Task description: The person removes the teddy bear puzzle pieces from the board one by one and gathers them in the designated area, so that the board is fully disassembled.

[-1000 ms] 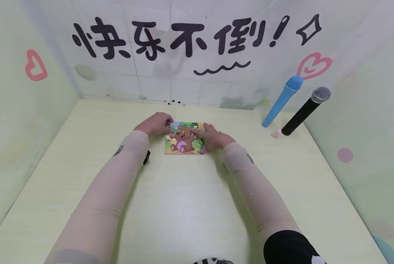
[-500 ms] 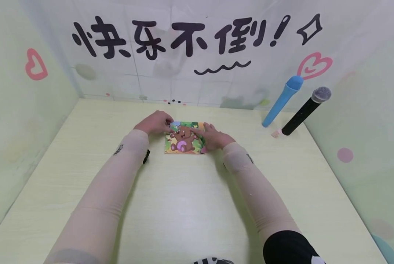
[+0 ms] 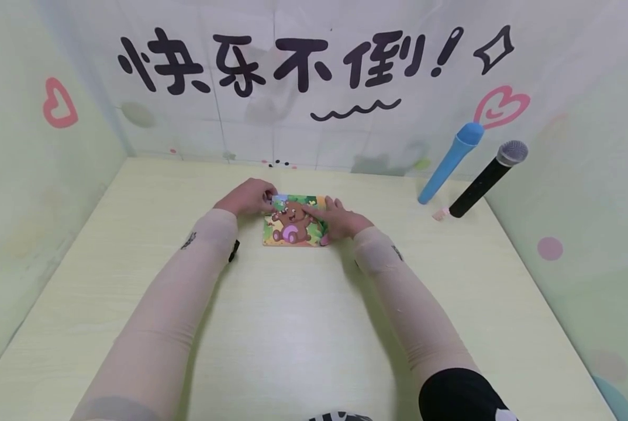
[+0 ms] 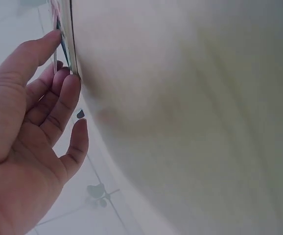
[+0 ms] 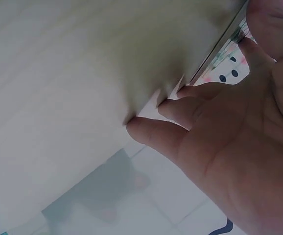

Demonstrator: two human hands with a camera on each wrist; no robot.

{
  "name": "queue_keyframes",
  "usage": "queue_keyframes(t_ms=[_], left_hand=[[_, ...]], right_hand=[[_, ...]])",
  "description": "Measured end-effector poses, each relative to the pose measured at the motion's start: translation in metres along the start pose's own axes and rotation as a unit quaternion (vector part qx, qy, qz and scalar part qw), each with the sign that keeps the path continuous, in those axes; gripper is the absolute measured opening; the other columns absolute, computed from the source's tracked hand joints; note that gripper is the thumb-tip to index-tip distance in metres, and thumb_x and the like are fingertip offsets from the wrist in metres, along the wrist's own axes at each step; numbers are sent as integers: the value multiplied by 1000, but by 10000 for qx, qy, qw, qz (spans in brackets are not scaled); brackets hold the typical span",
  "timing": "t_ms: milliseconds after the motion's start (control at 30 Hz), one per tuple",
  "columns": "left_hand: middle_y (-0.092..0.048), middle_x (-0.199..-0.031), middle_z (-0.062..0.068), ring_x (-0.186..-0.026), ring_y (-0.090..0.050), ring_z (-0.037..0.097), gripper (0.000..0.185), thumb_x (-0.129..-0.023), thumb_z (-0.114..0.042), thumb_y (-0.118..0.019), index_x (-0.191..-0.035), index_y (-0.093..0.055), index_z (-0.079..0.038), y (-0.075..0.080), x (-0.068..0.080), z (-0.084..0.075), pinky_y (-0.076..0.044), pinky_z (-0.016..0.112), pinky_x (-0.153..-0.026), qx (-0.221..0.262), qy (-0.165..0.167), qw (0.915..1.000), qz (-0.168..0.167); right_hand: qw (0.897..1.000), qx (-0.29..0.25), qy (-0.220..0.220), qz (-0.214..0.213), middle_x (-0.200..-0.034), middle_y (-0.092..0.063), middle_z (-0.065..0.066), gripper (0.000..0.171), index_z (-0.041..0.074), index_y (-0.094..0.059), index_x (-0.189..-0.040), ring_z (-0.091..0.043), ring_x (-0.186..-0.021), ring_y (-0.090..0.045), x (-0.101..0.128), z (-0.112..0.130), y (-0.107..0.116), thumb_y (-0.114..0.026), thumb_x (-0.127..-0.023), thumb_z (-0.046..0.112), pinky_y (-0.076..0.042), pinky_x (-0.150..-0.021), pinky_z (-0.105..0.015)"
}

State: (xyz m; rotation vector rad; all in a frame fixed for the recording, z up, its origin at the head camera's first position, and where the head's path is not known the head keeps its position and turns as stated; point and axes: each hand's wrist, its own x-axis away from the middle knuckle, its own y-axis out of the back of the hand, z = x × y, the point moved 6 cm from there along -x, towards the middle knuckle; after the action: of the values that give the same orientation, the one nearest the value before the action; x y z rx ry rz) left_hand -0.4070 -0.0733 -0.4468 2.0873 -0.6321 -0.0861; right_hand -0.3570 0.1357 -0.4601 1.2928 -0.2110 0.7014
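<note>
While my forearms in their beige sleeves reach out over the near half of the table, both hands meet at the bear puzzle board, which lies flat a little past the table's middle, well away from every edge. My right hand lies on the board's right side with fingers straight and spread, pressing it down; the forefinger points in toward the bear. My left hand is at the board's far left corner, its fingertips curled about a small puzzle piece there, seemingly pinching it, though the piece is too small for me to be sure.

I judge the board thin, stiff and light, so it would skate easily on this smooth tabletop unless pinned as my right hand pins it. The pieces look thin and flat, best taken by their edges between fingertips; lying flush, they offer little to grip.

Open table lies to the left, to the right and toward me, so the board can slide any of those ways. Further off, near the far right corner, a blue microphone and a black microphone lean against the wall, with a small pink thing at the black one's foot.
</note>
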Motion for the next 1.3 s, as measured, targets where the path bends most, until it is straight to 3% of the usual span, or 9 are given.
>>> queue_keyframes(t_ms=[400,700,1000,1300], left_hand=[[-67,-116,13,-98,-60,25,45,-91,-16,-76,-132,-65,-2,-6,-3,8,-51,41,-94,49,-126,9999,-5],[-67,-114,12,-99,-61,25,46,-90,-17,-77,-132,-65,-1,-5,-6,13,-50,41,-95,377,-162,9991,54],[-67,-116,13,-104,-60,26,47,-90,-16,-75,-133,-64,0,-3,-7,8,-48,43,-99,520,-224,9982,191],[-65,-117,15,-108,-60,29,45,-91,-17,-74,-131,-63,1,0,-3,8,-48,44,-100,690,-288,9971,112]], right_hand=[[9997,221,-70,66,-168,14,-18,98,49,-5,-160,-38,-153,14,1,1,-5,-73,-93,28,-17,-113,-73],[9996,288,-41,56,-168,13,-18,99,49,-3,-160,-38,-153,14,-1,-1,-6,-73,-93,29,-19,-113,-72],[9995,309,-20,5,-168,13,-19,98,48,-4,-160,-38,-153,13,1,0,-1,-73,-93,31,-19,-113,-72],[9996,285,7,-45,-168,12,-19,98,46,-4,-161,-39,-153,12,-1,-2,-1,-72,-94,27,-18,-113,-72]])
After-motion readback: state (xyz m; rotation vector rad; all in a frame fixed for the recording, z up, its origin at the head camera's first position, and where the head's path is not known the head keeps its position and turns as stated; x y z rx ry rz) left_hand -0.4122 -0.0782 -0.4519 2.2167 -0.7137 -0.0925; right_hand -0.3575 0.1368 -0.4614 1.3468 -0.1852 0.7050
